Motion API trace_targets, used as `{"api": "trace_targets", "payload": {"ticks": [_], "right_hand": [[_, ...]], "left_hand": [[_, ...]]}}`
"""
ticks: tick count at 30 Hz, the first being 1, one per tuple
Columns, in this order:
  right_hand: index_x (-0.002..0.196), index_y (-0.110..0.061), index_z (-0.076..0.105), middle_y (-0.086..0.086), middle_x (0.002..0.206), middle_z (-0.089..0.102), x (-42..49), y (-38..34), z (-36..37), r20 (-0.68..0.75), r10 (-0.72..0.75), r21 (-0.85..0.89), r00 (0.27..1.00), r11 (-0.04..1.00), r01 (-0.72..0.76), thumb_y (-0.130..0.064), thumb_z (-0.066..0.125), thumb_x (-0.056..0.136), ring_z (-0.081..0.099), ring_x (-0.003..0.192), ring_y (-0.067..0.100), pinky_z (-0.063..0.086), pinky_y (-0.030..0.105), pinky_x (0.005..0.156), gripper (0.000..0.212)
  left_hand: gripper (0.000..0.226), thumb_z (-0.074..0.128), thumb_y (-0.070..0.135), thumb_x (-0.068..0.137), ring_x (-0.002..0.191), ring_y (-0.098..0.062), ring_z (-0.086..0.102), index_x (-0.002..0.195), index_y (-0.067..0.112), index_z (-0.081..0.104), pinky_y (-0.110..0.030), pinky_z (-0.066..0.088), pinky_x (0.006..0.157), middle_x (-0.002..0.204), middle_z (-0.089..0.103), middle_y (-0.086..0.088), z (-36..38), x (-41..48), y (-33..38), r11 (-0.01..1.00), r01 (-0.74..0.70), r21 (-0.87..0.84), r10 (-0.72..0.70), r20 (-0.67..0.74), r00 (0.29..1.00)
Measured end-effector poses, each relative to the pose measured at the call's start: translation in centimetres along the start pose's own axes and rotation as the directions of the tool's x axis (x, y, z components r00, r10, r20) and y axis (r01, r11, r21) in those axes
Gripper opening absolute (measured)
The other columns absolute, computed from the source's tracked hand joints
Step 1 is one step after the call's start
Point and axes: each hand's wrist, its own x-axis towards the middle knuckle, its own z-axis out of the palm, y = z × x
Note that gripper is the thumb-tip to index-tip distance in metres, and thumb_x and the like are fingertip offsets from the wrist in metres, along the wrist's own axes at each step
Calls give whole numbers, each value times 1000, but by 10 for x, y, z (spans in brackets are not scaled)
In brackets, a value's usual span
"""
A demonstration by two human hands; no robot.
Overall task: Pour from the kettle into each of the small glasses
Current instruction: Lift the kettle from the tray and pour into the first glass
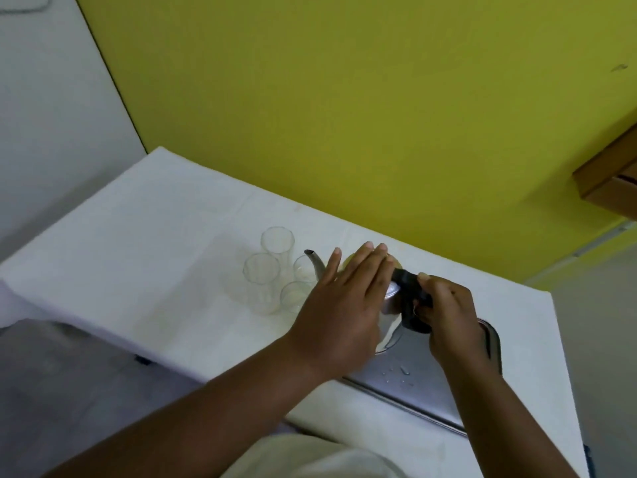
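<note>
A steel kettle (389, 307) with a black handle and a thin curved spout stands on a metal tray (431, 381). My right hand (448, 322) grips the black handle. My left hand (344, 305) lies flat over the kettle's lid, fingers spread, hiding most of the body. Several small clear glasses (263, 284) stand grouped on the white cloth just left of the spout. The two taller ones are at the back and left, two shorter ones nearer the spout. They look empty or nearly so.
The table (155, 236) is covered in white cloth and butts against a yellow wall. Water drops lie on the tray. A brown cardboard box (610, 177) hangs in at the upper right. The floor drops away at the left edge.
</note>
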Motion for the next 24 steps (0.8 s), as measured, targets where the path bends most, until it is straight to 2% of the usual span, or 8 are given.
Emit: {"api": "trace_targets", "payload": {"ticks": [2,4,7,10,13,17,21,24], "right_hand": [[74,19,52,25,68,47,3,-2,13,6,13,-18,1000,1000,-13,-37,62,75,45,70,28,34,37,63,57],[73,9,58,17,67,45,5,-3,23,0,23,-43,1000,999,-23,-32,59,78,42,69,26,31,32,58,42],[79,24,58,34,63,51,9,-1,32,34,22,-107,999,994,-18,-38,61,77,44,66,25,34,33,59,62],[79,21,61,50,75,61,10,1,36,50,24,-154,998,988,-16,-41,60,78,47,62,26,35,40,61,62],[76,19,66,45,71,65,13,3,37,81,15,-213,997,977,3,-45,59,78,46,57,25,34,39,59,64],[72,12,73,33,65,72,11,1,33,104,11,-265,995,964,17,-42,55,82,46,54,23,36,36,60,57],[63,1,77,21,62,76,6,-4,31,131,-5,-330,991,943,48,-36,52,88,50,54,25,39,33,61,51],[62,-3,79,23,62,75,4,-7,29,134,-10,-371,991,927,59,-39,52,87,53,56,26,41,34,63,51]], "left_hand": [[70,30,19,79,147,-30,13,147,3,25,-55,17,115,157,25,-15,-5,-5,-10,1000,27,1,-27,-7,1000],[70,24,21,79,146,-30,14,146,2,26,-56,19,115,156,26,-15,-7,-9,-19,999,48,-7,-48,-5,999],[70,23,21,78,146,-30,16,146,2,26,-57,23,112,156,26,-16,-7,-15,-30,997,74,-38,-74,4,997],[70,22,20,79,146,-30,15,146,1,25,-58,23,112,157,24,-16,-6,-19,-37,994,84,-72,-83,15,996],[69,27,18,80,146,-30,14,146,1,24,-57,24,112,157,24,-16,-7,-23,-39,990,94,-103,-93,17,996],[73,51,10,80,147,-29,12,147,0,23,-56,23,112,158,22,-16,-5,-26,-38,987,84,-135,-83,12,997],[74,54,10,80,147,-30,13,147,0,23,-55,24,113,157,22,-16,-4,-29,-37,989,72,-133,-73,-3,997],[75,53,10,80,147,-28,10,148,0,21,-54,22,114,158,19,-15,-5,-30,-36,985,75,-153,-75,2,997]]}}
